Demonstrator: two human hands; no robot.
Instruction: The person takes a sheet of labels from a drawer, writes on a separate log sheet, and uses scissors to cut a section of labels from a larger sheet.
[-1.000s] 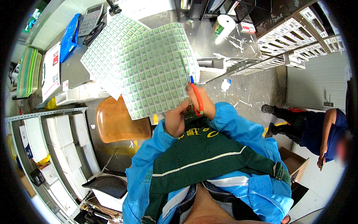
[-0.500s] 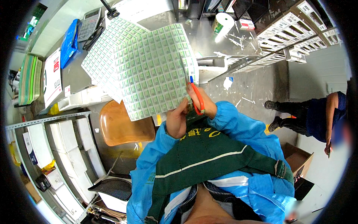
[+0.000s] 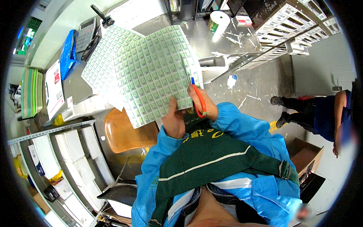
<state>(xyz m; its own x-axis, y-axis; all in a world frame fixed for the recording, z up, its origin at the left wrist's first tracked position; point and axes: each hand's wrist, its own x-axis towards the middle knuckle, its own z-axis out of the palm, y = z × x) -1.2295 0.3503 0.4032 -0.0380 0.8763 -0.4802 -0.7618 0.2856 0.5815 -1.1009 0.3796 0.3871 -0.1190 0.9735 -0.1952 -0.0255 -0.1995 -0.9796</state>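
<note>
Upper centre of the frame, the label sheet looks light, floppy, easily creased; hold its lower edge, where the left hand seems clamped, fingertips partly hidden. The right hand wraps its fingers round orange scissors.

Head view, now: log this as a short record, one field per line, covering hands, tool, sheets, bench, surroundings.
Left hand: left hand, thumb over the lower edge of the green-patterned sheet; finger hold unclear
Right hand: right hand, gripping scissors
Tool: orange-red handles; blade along the sheet's right side; opening unclear
Other sheets: similar sheets, partly beneath the top one
Bench: metal bench with calculator, blue packet, white roll
Surroundings: brown chair; another person at right, dark clothes
</note>
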